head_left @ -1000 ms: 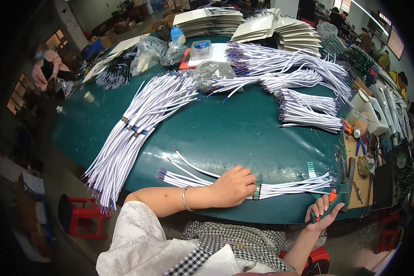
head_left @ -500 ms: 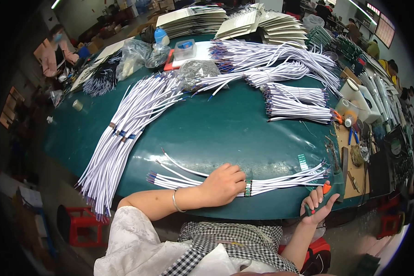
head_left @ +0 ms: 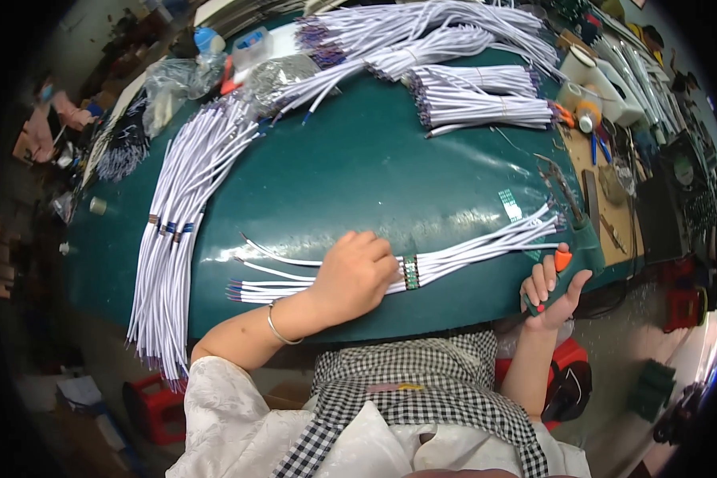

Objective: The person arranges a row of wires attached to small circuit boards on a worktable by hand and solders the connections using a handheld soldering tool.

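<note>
My left hand [head_left: 355, 272] is closed over white cables [head_left: 283, 280] with stripped coloured ends, lying across the near part of the table. Just right of its fingers, a narrow strip of small green circuit boards [head_left: 410, 272] crosses the cables, and more white cables [head_left: 486, 248] fan out from it to the right. My right hand [head_left: 548, 293] grips the dark green handle of what looks like a soldering gun [head_left: 586, 245], with an orange trigger and a slim metal front end. Its thumb sticks out to the side. Beyond the cables' right ends lies a flat green board panel [head_left: 509, 205].
A long bundle of white cables [head_left: 175, 231] lies at the left. More cable bundles [head_left: 486, 107] fill the far side, beside plastic bags [head_left: 171, 88]. White jugs [head_left: 605, 80] and blue-handled pliers [head_left: 601, 148] are at the right. Red stools [head_left: 155, 410] stand below the table.
The whole view has shifted, so the table and cables appear higher in the picture. Both hands keep nearly the same places and grips relative to the cables.
</note>
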The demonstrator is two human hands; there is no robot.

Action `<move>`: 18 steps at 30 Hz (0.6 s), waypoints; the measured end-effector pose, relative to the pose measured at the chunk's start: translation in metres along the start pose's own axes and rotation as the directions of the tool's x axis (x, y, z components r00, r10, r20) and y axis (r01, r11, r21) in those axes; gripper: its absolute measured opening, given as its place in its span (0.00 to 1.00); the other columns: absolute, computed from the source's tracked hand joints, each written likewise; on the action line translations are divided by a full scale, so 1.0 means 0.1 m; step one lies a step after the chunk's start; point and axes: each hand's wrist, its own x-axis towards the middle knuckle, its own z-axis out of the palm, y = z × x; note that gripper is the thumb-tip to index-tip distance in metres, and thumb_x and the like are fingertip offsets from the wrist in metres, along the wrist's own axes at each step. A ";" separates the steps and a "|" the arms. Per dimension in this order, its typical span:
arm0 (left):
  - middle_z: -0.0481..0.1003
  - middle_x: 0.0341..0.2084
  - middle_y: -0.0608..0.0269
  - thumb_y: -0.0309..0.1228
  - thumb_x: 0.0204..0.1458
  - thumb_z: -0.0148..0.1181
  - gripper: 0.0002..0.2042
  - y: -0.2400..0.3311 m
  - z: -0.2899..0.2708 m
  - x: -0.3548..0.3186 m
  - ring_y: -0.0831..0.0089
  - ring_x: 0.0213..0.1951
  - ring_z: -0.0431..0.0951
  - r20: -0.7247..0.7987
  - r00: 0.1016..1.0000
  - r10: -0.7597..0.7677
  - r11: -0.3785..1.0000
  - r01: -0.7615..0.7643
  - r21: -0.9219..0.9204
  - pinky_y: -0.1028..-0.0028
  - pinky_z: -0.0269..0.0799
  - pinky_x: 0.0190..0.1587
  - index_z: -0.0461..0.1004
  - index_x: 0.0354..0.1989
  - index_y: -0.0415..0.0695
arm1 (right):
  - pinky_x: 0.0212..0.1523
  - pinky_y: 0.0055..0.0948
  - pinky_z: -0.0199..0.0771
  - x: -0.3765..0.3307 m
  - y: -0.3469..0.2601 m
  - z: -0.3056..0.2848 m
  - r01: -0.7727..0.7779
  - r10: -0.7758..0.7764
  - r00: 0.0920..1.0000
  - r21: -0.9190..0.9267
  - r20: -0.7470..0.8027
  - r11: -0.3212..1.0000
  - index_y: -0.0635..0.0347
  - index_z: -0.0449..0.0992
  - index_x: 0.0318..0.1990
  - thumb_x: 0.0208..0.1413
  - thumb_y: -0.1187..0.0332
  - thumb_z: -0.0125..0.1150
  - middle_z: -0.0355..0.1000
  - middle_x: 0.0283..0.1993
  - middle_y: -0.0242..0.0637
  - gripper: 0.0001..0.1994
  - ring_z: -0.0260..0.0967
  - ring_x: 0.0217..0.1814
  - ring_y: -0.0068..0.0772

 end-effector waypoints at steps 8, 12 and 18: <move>0.69 0.21 0.65 0.29 0.40 0.68 0.06 -0.01 0.00 -0.04 0.65 0.26 0.70 0.054 0.994 -0.098 0.994 0.095 0.044 0.66 0.62 0.29 0.75 0.22 0.44 | 0.18 0.23 0.69 -0.52 -0.05 0.26 -0.150 0.157 0.987 -0.477 -0.026 0.866 0.72 0.60 0.56 0.56 0.44 0.58 0.65 0.22 0.38 0.36 0.64 0.18 0.27; 0.70 0.21 0.63 0.30 0.40 0.68 0.07 0.04 -0.05 -0.04 0.63 0.27 0.71 0.091 0.980 -0.176 0.984 0.173 0.045 0.64 0.65 0.28 0.74 0.22 0.44 | 0.19 0.22 0.70 -0.77 -0.12 0.36 -0.249 0.229 0.967 -0.578 -0.109 0.777 0.74 0.64 0.54 0.51 0.47 0.66 0.67 0.22 0.39 0.37 0.67 0.19 0.27; 0.71 0.22 0.60 0.30 0.43 0.66 0.08 0.02 -0.02 -0.02 0.58 0.28 0.73 0.143 0.956 -0.258 0.965 0.263 -0.017 0.61 0.67 0.30 0.72 0.24 0.42 | 0.22 0.25 0.73 -0.99 -0.10 0.30 -0.307 0.253 0.951 -0.625 -0.177 0.718 0.75 0.63 0.56 0.49 0.50 0.68 0.71 0.31 0.43 0.38 0.68 0.22 0.28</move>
